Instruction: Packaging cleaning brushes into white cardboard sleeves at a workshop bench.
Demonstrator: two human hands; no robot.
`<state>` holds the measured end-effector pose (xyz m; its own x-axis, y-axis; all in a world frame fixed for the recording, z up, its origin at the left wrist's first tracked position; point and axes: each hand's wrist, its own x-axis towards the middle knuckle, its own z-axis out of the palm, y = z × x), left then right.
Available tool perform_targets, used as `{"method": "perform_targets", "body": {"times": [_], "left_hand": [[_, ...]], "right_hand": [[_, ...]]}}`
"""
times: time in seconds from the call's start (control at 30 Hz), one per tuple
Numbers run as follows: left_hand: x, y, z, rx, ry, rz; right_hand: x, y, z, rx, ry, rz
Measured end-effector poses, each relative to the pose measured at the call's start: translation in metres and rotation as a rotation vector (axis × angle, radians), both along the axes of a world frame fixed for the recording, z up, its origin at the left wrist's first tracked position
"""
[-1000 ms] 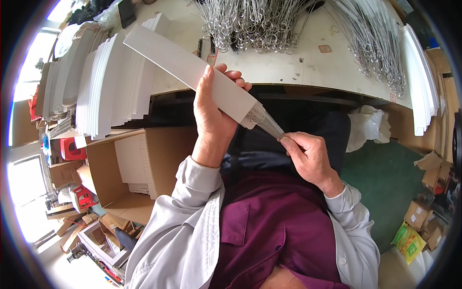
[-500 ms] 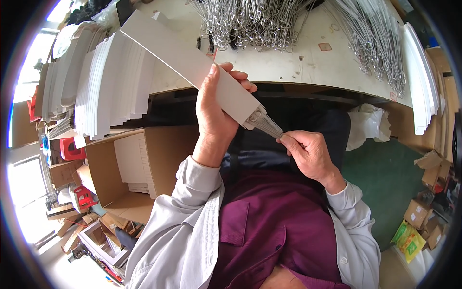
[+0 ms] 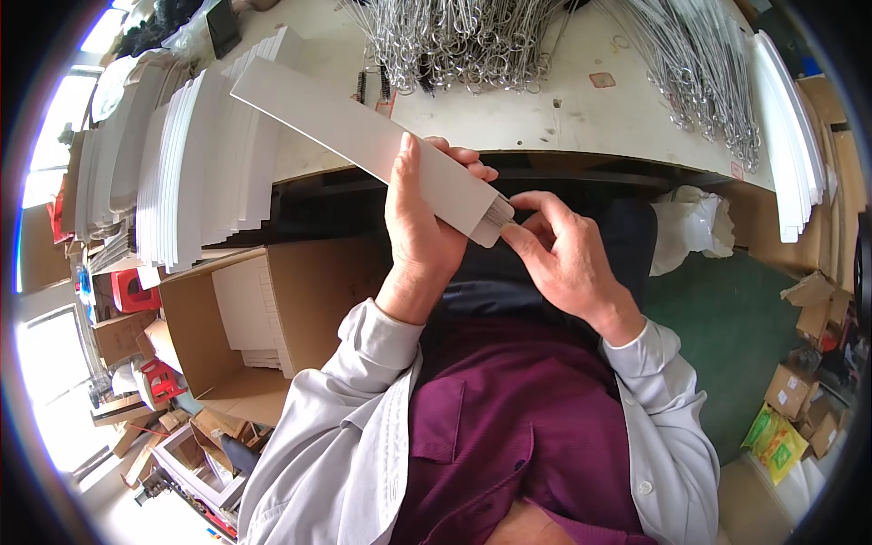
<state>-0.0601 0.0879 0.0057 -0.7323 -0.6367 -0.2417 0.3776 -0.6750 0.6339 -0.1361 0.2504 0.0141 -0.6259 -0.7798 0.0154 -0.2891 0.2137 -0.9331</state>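
Note:
My left hand (image 3: 420,213) is wrapped round a long, narrow white box (image 3: 363,141), thumb on top and fingers curling round its far side. The box slants from the upper left down toward my right hand. At its open lower end, the ends of a bundle of thin metal wires (image 3: 495,216) show just inside the mouth. My right hand (image 3: 568,259) is at that mouth, its thumb and bent index finger against the ends of the bundle. The rest of the bundle is hidden inside the box.
Looped wire pieces lie in a big pile (image 3: 463,45) and a second pile (image 3: 695,82) on the table (image 3: 509,123). Flat white boxes (image 3: 186,173) stand stacked at left, more (image 3: 786,136) at right. An open cardboard carton (image 3: 313,304) stands below the left stack.
My right hand has moved up and left to the box's mouth. The bundle, which stuck out well beyond the box, is now almost wholly inside. The box has shifted slightly down and right.

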Motion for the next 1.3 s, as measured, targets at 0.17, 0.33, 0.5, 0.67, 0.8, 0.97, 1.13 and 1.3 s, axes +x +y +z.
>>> {"method": "perform_targets", "body": {"times": [0.17, 0.33, 0.5, 0.67, 0.8, 0.97, 1.13, 1.3], "left_hand": [[0.004, -0.016, 0.008, 0.034, 0.0, 0.078], [-0.003, -0.009, 0.002, 0.022, -0.001, 0.048], [-0.006, 0.02, -0.005, 0.047, -0.038, -0.036], [-0.003, -0.008, 0.002, 0.042, -0.005, 0.055], [-0.005, -0.003, 0.003, 0.055, 0.002, 0.043], [-0.006, 0.031, -0.005, 0.037, -0.031, -0.074], [-0.005, 0.022, -0.003, 0.014, -0.05, -0.012], [-0.004, 0.037, -0.004, -0.106, -0.071, -0.083]], "right_hand": [[-0.022, 0.034, 0.015, 0.185, 0.032, 0.22], [-0.02, 0.049, 0.008, 0.337, 0.137, 0.237], [-0.005, 0.013, 0.008, 0.252, 0.401, 0.097], [-0.025, 0.031, 0.022, 0.248, 0.127, 0.214], [-0.025, 0.052, 0.012, 0.249, -0.155, 0.124], [-0.006, 0.021, -0.003, -0.134, 0.079, -0.025], [-0.009, 0.027, 0.008, -0.197, -0.535, 0.002], [-0.002, 0.018, -0.004, -0.102, -0.454, -0.104]]}}
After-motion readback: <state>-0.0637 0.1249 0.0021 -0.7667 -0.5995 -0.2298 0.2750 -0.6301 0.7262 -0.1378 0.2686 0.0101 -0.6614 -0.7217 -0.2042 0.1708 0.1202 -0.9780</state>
